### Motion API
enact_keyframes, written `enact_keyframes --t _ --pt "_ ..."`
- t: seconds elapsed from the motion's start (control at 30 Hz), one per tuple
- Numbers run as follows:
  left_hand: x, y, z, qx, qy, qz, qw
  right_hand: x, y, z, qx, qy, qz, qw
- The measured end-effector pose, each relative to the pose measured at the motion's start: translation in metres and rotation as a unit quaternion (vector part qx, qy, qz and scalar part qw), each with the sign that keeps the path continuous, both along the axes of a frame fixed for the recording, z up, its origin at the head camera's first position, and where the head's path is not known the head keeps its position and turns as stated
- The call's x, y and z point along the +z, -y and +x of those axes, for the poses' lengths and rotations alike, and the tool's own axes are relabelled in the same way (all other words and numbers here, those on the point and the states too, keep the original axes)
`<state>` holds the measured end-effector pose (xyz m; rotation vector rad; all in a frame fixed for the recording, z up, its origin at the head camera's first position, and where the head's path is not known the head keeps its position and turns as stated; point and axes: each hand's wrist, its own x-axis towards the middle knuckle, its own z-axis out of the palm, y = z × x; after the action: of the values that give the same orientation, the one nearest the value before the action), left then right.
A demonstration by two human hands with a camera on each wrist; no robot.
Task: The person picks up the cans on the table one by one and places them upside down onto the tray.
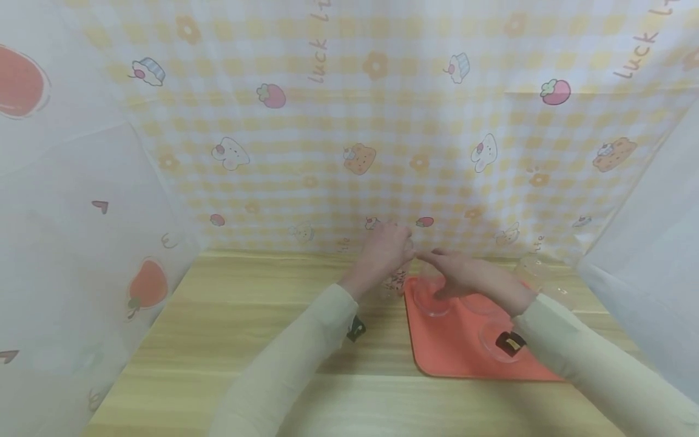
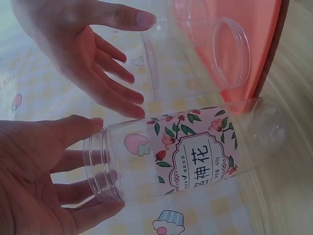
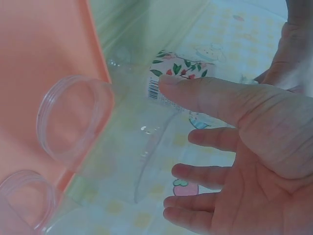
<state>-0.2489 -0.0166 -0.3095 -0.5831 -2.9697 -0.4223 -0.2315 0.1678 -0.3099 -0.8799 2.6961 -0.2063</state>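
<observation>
A clear jar (image 2: 117, 137) with a pink floral label (image 2: 195, 152) stands just left of the tray. My left hand (image 1: 384, 249) holds it round the ridged neck from above, thumb and fingers on opposite sides. My right hand (image 1: 469, 276) is beside a second, unlabelled clear jar (image 2: 186, 63), whose ringed end faces the tray. In the right wrist view, the right hand (image 3: 264, 147) has its thumb and fingers spread and grips nothing. Whether its fingertips touch the unlabelled jar (image 3: 122, 152), I cannot tell.
Under the unlabelled jar lies an orange-red tray (image 1: 453, 361) on the wooden table (image 1: 218, 364). Another clear round container (image 1: 491, 346) sits by the right sleeve, and more clear containers (image 1: 532, 267) stand behind it. A checked, patterned curtain (image 1: 327, 121) closes off the back.
</observation>
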Motion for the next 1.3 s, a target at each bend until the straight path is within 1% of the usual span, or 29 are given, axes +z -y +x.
enact_keyframes --t 0.1,0.17,0.27,0.33,0.4,0.57,0.67,0.8,0.9,1.03,1.23,1.3 --pt "0.002 0.004 -0.001 0.003 0.017 0.035 0.9992 0.003 -0.003 0.001 0.004 -0.001 -0.010 0.9999" --pt "0.004 0.008 -0.001 0.005 0.018 0.046 0.9988 0.005 -0.005 0.003 0.005 -0.003 -0.015 0.9999" --pt "0.008 0.016 0.001 0.001 0.002 0.064 0.9980 0.007 -0.010 0.006 0.012 -0.011 -0.024 0.9996" --pt "0.010 0.022 0.002 -0.001 -0.016 0.072 0.9973 0.008 -0.012 0.008 0.018 -0.018 -0.032 0.9991" --pt "0.012 0.028 0.004 0.003 -0.018 0.085 0.9962 0.009 -0.015 0.011 0.028 -0.026 -0.044 0.9983" --pt "0.016 0.041 0.009 0.017 -0.001 0.091 0.9958 0.011 -0.020 0.015 0.033 -0.039 -0.055 0.9972" --pt "0.018 0.048 0.010 0.022 0.002 0.092 0.9955 0.012 -0.024 0.017 0.025 -0.042 -0.058 0.9971" --pt "0.020 0.057 0.012 0.030 0.009 0.106 0.9939 0.012 -0.029 0.020 0.021 -0.055 -0.075 0.9955" --pt "0.019 0.064 0.013 0.034 0.010 0.128 0.9912 0.012 -0.035 0.023 0.017 -0.064 -0.096 0.9932" --pt "0.015 0.073 0.013 0.030 -0.007 0.150 0.9882 0.013 -0.042 0.026 0.006 -0.066 -0.117 0.9909" --pt "0.010 0.086 0.018 0.019 -0.011 0.198 0.9800 0.013 -0.052 0.031 -0.014 -0.065 -0.144 0.9874" --pt "0.009 0.090 0.020 0.019 -0.010 0.211 0.9772 0.013 -0.056 0.032 -0.013 -0.075 -0.152 0.9855"
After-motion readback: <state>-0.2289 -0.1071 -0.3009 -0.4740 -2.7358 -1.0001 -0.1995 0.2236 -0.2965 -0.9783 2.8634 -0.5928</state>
